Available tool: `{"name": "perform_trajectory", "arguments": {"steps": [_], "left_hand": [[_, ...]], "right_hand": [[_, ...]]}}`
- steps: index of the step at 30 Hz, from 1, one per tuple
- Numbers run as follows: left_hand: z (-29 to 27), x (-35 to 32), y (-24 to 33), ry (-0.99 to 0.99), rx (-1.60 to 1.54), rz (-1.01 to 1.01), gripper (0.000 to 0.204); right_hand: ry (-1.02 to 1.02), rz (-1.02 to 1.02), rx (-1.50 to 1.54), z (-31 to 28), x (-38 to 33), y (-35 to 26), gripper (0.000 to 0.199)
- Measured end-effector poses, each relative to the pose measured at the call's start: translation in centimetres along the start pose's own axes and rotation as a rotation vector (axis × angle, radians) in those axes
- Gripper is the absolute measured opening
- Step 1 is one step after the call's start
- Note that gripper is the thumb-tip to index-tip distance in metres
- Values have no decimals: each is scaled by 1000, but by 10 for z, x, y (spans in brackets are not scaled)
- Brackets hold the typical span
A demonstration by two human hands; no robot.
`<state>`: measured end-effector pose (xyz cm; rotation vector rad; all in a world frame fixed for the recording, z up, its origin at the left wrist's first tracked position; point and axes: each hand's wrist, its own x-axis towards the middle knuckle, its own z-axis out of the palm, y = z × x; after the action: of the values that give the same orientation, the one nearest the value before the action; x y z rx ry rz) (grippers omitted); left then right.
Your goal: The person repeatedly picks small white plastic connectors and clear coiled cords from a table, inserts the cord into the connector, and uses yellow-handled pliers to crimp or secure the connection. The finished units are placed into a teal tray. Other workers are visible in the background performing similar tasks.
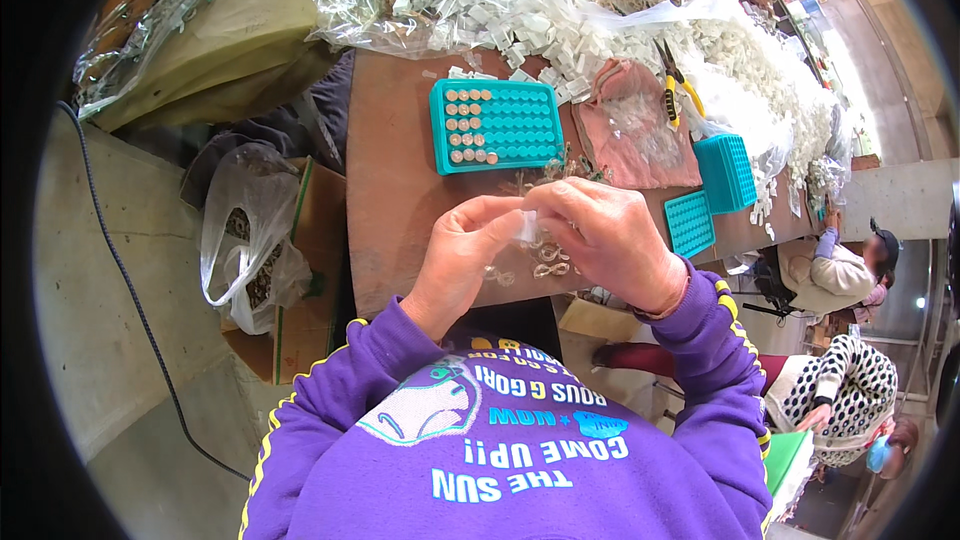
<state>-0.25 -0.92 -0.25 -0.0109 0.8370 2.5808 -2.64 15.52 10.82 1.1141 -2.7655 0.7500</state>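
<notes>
Close in front of my chest, my left hand point(462, 252) and my right hand point(612, 245) meet over the near part of the brown table. Between their fingertips is a small white translucent plastic piece point(528, 227). My left thumb and forefinger pinch it, and my right fingers are curled against its other side. Several small looped coils of thin wire point(550, 262) lie just beneath my hands. Beyond them sits a teal tray point(548, 155) with rows of holes. Round copper-coloured pieces point(463, 124) fill the holes on its left side.
A pink cloth point(612, 145) lies right of the tray, near yellow-handled pliers point(682, 90). More teal trays point(727, 172) are farther right. White plastic pieces point(540, 25) heap along the back. A plastic bag point(240, 230) hangs at a cardboard box, left. Other people sit at right.
</notes>
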Motion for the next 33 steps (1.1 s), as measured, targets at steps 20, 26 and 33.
{"name": "perform_trajectory", "arguments": {"steps": [20, 26, 33], "left_hand": [[-1, 1, -1, -4, 0, -7, 25], [-1, 1, 1, -8, -5, -22, 25], [1, 2, -2, -5, -13, 1, 25]], "right_hand": [[177, 150, 144, 29, -16, 1, 11], [207, 260, 211, 33, -22, 0, 11], [148, 170, 157, 26, -21, 1, 14]]}}
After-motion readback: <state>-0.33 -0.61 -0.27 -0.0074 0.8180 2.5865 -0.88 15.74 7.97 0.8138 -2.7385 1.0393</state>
